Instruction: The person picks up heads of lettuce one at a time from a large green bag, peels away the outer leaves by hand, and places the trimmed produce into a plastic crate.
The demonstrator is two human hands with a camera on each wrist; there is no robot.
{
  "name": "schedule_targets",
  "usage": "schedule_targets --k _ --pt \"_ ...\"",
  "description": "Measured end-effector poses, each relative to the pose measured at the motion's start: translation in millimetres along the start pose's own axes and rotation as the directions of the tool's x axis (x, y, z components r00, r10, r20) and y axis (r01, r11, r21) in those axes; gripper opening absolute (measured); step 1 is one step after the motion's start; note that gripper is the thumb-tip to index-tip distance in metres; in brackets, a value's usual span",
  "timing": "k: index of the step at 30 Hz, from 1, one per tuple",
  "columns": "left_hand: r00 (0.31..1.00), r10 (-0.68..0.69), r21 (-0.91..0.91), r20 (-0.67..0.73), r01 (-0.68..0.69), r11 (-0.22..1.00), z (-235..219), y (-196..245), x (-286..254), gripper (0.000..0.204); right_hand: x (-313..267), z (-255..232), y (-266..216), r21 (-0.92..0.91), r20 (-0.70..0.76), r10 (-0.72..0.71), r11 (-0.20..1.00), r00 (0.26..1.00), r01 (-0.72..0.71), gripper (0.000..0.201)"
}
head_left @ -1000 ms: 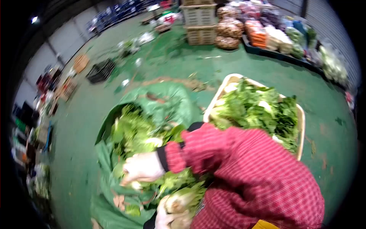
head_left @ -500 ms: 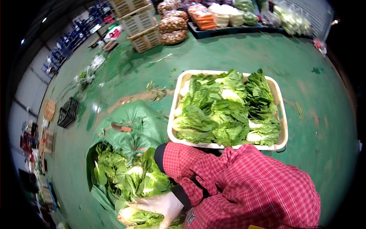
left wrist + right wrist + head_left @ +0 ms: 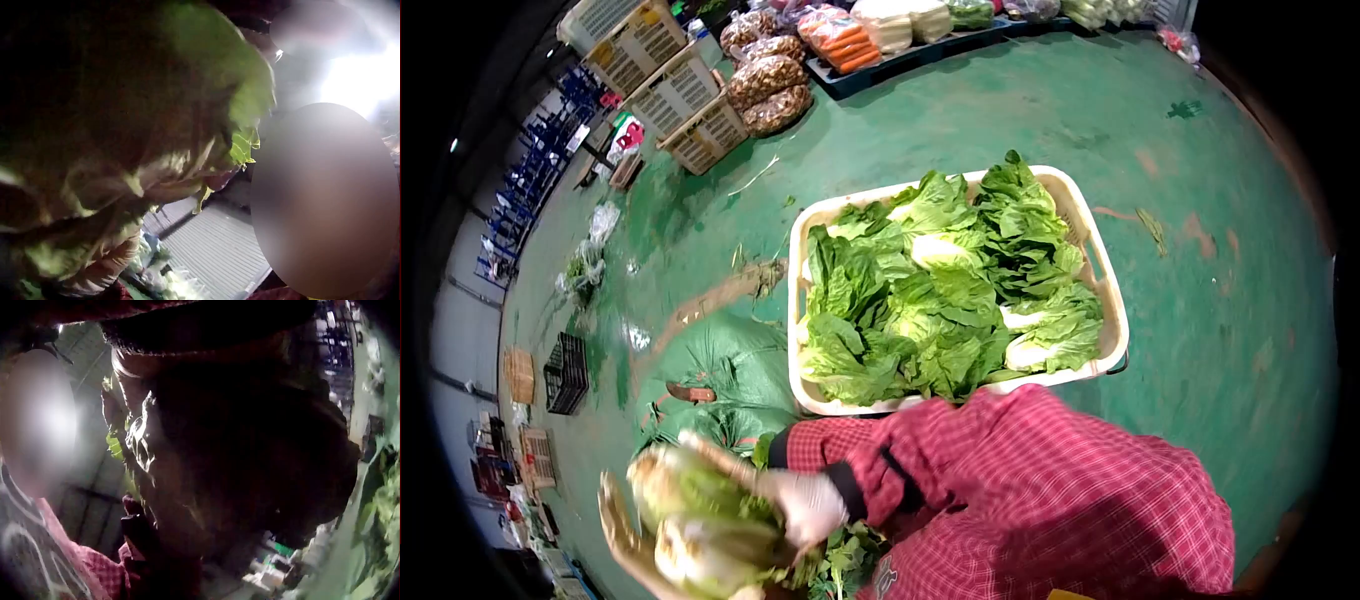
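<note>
Two or more romaine lettuce heads (image 3: 700, 555) are bunched between my hands at the lower left of the head view, pale stem ends outward and blurred by motion. My gloved right hand (image 3: 800, 500) grips them from the right, a finger stretched across the upper head. Around their left side and underneath curves my left hand (image 3: 628, 545), partly hidden by them. Dark, close leaves of the lettuce (image 3: 206, 81) fill much of the left wrist view. A cream crate (image 3: 1112, 300) packed with lettuce (image 3: 940, 300) stands beyond my right forearm.
A green sack (image 3: 730, 360) slumps left of the crate, with a brown-handled tool (image 3: 690, 392) on it. Farther back are stacked crates (image 3: 670, 100), bagged produce (image 3: 770, 90), and a pallet with bagged carrots (image 3: 838, 38). A black basket (image 3: 566, 375) sits left on the green floor.
My hands have lifted lettuce out of the sack's opening, up and to the left. The view has swung right, so the full crate appears nearer the middle.
</note>
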State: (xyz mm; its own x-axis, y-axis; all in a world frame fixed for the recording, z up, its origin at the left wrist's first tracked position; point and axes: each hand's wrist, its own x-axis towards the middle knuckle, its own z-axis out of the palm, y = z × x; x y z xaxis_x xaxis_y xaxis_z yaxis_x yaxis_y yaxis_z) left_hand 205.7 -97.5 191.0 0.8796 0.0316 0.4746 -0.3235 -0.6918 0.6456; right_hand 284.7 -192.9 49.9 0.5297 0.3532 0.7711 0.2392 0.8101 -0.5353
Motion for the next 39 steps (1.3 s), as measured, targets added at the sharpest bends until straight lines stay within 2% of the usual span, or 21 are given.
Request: schedule_targets --k 2,5,8,9,11,13,15,17,19,21,22,24,25,27,29,31,33,35,36,38,39 --pt "0.991 0.136 -0.218 -0.009 -0.135 0.967 38 -7 28 0.132 6 -38 -32 0.053 -0.003 0.016 0.998 1.000 -0.016 0.150" --pt "0.945 0.328 -0.311 0.006 -0.310 0.899 101 17 62 0.133 24 -118 -140 -0.356 0.112 -0.009 0.933 0.994 0.048 0.139" --pt "0.909 0.406 -0.188 0.099 -0.384 0.904 166 31 83 0.133 41 -157 -256 -0.828 0.121 0.187 0.561 0.975 -0.004 0.132" --pt "0.897 0.419 -0.125 0.139 -0.404 0.906 187 29 91 0.134 44 -164 -280 -0.863 0.025 0.322 0.485 0.946 -0.142 0.132" --pt "0.871 0.430 -0.007 0.237 -0.442 0.897 215 12 101 0.136 47 -188 -299 -0.998 -0.057 0.474 -0.010 0.879 -0.060 0.133" --pt "0.871 -0.024 0.310 0.491 -0.149 0.939 230 -24 91 0.136 24 -242 -262 -0.920 -0.353 0.560 -0.354 0.749 -0.169 0.127" --pt "0.819 -0.200 0.360 0.538 -0.008 0.933 223 -63 59 0.122 -15 -286 -199 -0.734 -0.632 0.613 -0.670 0.475 -0.111 0.122" --pt "0.791 -0.269 0.344 0.549 0.080 0.936 191 -93 26 0.111 -114 -373 -109 -0.711 -0.695 0.603 -0.659 0.392 -0.245 0.115" --pt "0.789 -0.424 0.426 0.444 0.230 0.875 145 -127 -17 0.104 -106 -388 -86 -0.637 -0.771 0.611 -0.732 0.179 -0.243 0.112" --pt "0.836 -0.452 0.308 0.310 0.361 0.880 91 -165 -68 0.094 -97 -406 -101 -0.697 -0.703 0.694 -0.629 0.154 -0.345 0.112" --pt "0.837 -0.485 0.289 0.252 0.413 0.864 61 -174 -89 0.090 -107 -432 -100 -0.727 -0.681 0.699 -0.610 0.220 -0.315 0.116" --pt "0.838 -0.542 0.231 0.063 0.516 0.825 6 -176 -143 0.082 -108 -428 -97 -0.703 -0.690 0.655 -0.708 0.307 -0.068 0.124" --pt "0.825 -0.564 0.251 -0.044 0.555 0.793 -16 -192 -178 0.078 -56 -383 -104 -0.663 -0.749 0.656 -0.738 0.096 -0.127 0.116" --pt "0.717 -0.675 0.193 -0.172 0.697 0.691 -53 -180 -218 0.075 -42 -401 -94 -0.636 -0.768 0.634 -0.772 0.087 0.014 0.111" --pt "0.631 -0.730 0.127 -0.262 0.773 0.622 -66 -200 -273 0.070 33 -348 -91 -0.636 -0.767 0.633 -0.772 0.100 0.007 0.100" --pt "0.529 -0.790 -0.061 -0.311 0.818 0.572 -74 -214 -310 0.067 79 -321 -83 -0.783 -0.554 0.693 -0.622 0.462 -0.005 0.085" --pt "0.571 -0.753 0.089 -0.327 0.812 0.577 -77 -213 -307 0.065 140 -253 -62 -0.967 -0.065 0.750 -0.209 0.659 0.142 0.075" --pt "0.597 -0.732 0.031 -0.329 0.781 0.623 -73 -228 -301 0.066 181 -162 -11 -0.963 0.237 0.717 0.263 0.655 0.061 0.073" --pt "0.591 -0.737 -0.024 -0.328 0.774 0.632 -70 -236 -294 0.065 189 -113 21 -0.913 0.272 0.744 0.399 0.611 -0.080 0.076" --pt "0.593 -0.722 -0.048 -0.358 0.760 0.648 -68 -252 -281 0.061 177 -44 108 -0.739 0.372 0.784 0.574 0.498 -0.352 0.086" --pt "0.573 -0.721 -0.080 -0.389 0.759 0.646 -68 -254 -275 0.060 159 -17 159 -0.721 0.414 0.817 0.563 0.401 -0.404 0.095"
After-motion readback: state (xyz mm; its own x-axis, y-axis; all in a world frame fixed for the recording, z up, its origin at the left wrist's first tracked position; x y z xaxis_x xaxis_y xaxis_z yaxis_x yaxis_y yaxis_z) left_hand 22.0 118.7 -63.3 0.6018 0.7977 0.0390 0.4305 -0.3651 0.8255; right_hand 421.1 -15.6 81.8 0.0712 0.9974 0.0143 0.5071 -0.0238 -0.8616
